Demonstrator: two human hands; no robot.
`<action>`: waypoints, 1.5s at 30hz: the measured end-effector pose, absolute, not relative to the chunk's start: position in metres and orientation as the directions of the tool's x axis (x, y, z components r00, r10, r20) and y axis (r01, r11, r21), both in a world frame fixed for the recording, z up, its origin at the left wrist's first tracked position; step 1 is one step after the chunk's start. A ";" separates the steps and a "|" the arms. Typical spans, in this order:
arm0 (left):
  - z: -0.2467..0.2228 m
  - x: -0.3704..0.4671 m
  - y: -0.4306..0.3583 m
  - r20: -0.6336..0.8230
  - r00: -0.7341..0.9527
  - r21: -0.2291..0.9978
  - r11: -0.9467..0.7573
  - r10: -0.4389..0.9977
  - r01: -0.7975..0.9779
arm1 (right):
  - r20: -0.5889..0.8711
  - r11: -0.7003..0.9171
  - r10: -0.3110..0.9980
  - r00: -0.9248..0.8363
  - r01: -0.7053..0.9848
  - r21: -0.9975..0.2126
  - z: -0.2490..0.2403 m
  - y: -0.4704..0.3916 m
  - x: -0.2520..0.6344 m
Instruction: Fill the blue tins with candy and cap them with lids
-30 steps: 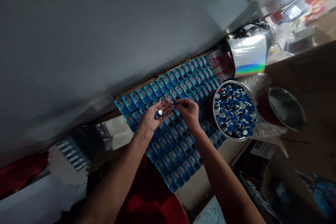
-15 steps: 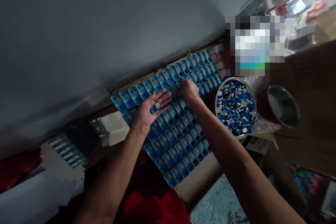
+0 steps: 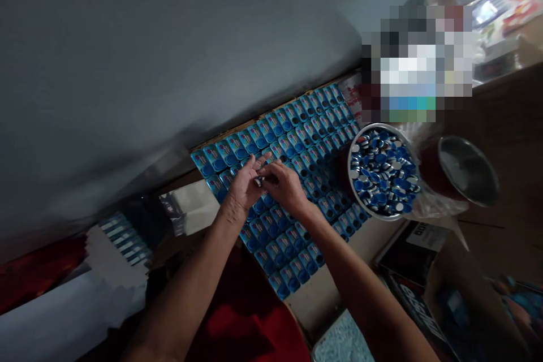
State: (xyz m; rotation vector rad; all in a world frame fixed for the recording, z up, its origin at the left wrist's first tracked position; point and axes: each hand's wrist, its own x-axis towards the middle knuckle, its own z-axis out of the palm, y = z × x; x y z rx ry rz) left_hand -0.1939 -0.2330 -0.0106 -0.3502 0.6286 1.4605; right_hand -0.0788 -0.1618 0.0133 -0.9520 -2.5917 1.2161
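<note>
My left hand (image 3: pixel 246 186) is turned palm up and cupped, with its fingers partly stretched, over rows of blue printed cards (image 3: pixel 292 237). In its palm is a small blue-and-silver disc (image 3: pixel 258 181), mostly covered by fingers. My right hand (image 3: pixel 285 185) reaches in from the right, its thumb and fingertips pinched together at the disc. Each card has a round recess; those on the left show blue rounds, while many on the right look dark. Right of the cards, a metal-rimmed bowl (image 3: pixel 351 181) is heaped with loose blue-and-silver discs (image 3: pixel 384 172).
An empty-looking metal bowl (image 3: pixel 466 169) leans behind the full one, with clear plastic beside it. Cardboard boxes (image 3: pixel 407 254) stand at the lower right. A grey wall (image 3: pixel 169 39) runs behind the cards. White packets (image 3: pixel 199 206) lie to the left.
My right hand has moved from the middle of the cards leftward and down to my left palm. My left fingers have curled in from lying spread. The view has shifted slightly.
</note>
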 end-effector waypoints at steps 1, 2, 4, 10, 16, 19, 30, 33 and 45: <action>-0.011 -0.190 -0.235 -0.601 -0.006 0.146 0.102 0.800 -0.984 | -0.152 0.453 0.602 -0.784 0.492 -0.743 0.010 -0.166 -0.076; -0.012 -0.186 -0.237 -0.609 -0.005 0.149 0.108 0.793 -0.983 | -0.161 0.427 0.607 -0.778 0.491 -0.759 0.007 -0.169 -0.073; -0.013 -0.180 -0.241 -0.610 -0.010 0.174 0.121 0.792 -0.977 | -0.186 0.352 0.632 -0.753 0.492 -0.796 0.004 -0.172 -0.067; -0.011 -0.175 -0.244 -0.589 0.080 0.089 0.163 0.804 -0.983 | -0.424 -0.137 0.626 -0.654 0.443 -0.886 0.004 -0.168 -0.055; 0.000 -0.169 -0.232 -0.680 0.037 0.110 0.152 0.733 -0.982 | -0.437 -0.107 0.673 -0.598 0.505 -0.856 0.001 -0.162 -0.052; -0.002 -0.167 -0.234 -0.708 0.023 0.145 0.177 0.706 -0.974 | -0.396 0.051 0.638 -0.661 0.549 -0.834 0.001 -0.162 -0.054; -0.020 -0.158 -0.265 -0.728 -0.024 0.231 0.212 0.686 -0.950 | -0.195 0.411 0.712 -0.675 0.625 -0.663 0.026 -0.158 -0.046; -0.017 -0.156 -0.271 -0.708 -0.106 0.326 0.191 0.698 -0.926 | -0.194 0.586 0.563 -0.803 0.553 -0.591 0.041 -0.161 -0.047; -0.017 -0.155 -0.263 -0.774 -0.044 0.268 0.263 0.632 -0.927 | -0.512 -0.319 0.699 -0.499 0.424 -0.848 0.027 -0.158 -0.046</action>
